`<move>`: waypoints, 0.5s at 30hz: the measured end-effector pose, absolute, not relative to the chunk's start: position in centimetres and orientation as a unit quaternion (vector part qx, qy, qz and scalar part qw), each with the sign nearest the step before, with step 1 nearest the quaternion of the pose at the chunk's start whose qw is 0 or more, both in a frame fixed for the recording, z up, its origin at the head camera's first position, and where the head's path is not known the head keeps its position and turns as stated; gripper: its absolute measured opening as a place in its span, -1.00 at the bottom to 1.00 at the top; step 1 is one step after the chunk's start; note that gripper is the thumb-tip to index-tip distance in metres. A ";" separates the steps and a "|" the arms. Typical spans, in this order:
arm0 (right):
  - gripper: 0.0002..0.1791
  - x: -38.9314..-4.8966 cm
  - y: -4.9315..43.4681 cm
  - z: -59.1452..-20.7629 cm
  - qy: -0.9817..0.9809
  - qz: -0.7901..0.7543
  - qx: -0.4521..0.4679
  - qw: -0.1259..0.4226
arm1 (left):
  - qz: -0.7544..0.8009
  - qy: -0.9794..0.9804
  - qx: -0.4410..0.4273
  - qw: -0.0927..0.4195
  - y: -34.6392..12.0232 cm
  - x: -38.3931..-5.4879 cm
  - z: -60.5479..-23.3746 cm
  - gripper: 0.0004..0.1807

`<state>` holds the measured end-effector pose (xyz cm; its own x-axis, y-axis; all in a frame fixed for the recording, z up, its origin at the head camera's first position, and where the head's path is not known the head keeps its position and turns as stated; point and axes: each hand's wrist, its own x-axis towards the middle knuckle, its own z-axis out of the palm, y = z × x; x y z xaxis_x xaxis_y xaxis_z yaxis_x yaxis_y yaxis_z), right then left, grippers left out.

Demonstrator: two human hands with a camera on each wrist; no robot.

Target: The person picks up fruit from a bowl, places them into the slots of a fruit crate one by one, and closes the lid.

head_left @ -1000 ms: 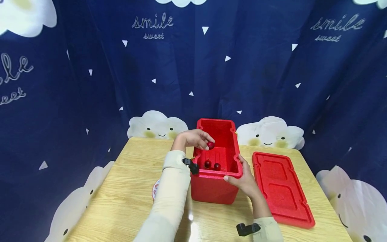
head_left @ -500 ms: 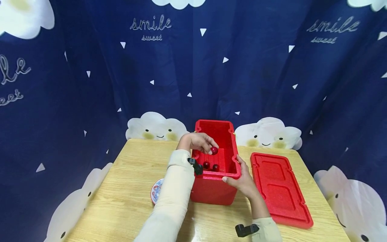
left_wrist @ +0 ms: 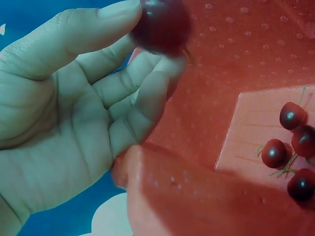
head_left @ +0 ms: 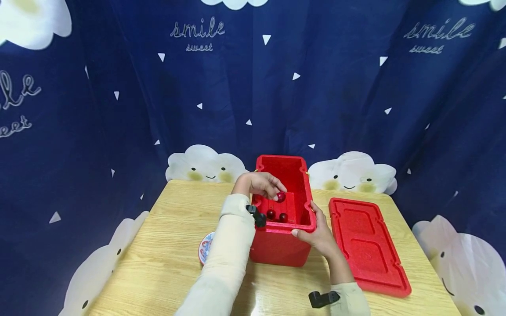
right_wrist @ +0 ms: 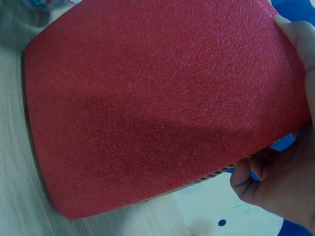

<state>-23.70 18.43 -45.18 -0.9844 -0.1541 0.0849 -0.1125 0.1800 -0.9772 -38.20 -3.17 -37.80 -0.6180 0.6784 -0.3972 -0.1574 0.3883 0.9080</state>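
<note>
Between the thumb and fingertips of my left hand [head_left: 258, 184] is a dark red cherry [head_left: 281, 196], held over the opening of a red foam box [head_left: 280, 248]. The left wrist view shows this cherry [left_wrist: 165, 27] close up, with a short stem below it. Several more cherries with green stems lie on the box floor, one of them a dark cherry [left_wrist: 273, 153] near the group's left side. My right hand [head_left: 322, 235] grips the box's front right rim, thumb on the front and fingers along the side. In the right wrist view the box wall [right_wrist: 157, 98] fills most of the picture.
A red lid [head_left: 369, 245] lies on the wooden table [head_left: 158, 263] to the right of the box. Partly hidden behind my left forearm is a patterned plate or bowl [head_left: 204, 249]. A blue curtain [head_left: 221, 96] with white clouds hangs behind the table.
My left hand, with the cherry in it, has shifted a little right and lower over the box. Most of that happened in the first half second. My right hand stays on the rim.
</note>
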 end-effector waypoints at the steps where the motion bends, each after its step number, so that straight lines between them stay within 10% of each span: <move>1: 0.11 -23.5 18.3 -44.8 0.767 -0.635 -0.085 0.018 | 0.525 0.731 0.176 0.399 -3.2 -38.2 -37.8 -0.59; 15: 0.12 -22.8 18.1 -43.8 0.768 -0.634 -0.082 0.026 | 0.524 0.740 0.176 0.384 -3.2 -37.8 -37.7 -0.59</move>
<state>-22.80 18.08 -43.76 -0.9851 -0.1594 0.0638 -0.0929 0.1824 -0.9788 -37.78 -3.20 -37.71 -0.6434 0.6621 -0.3842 -0.1428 0.3893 0.9100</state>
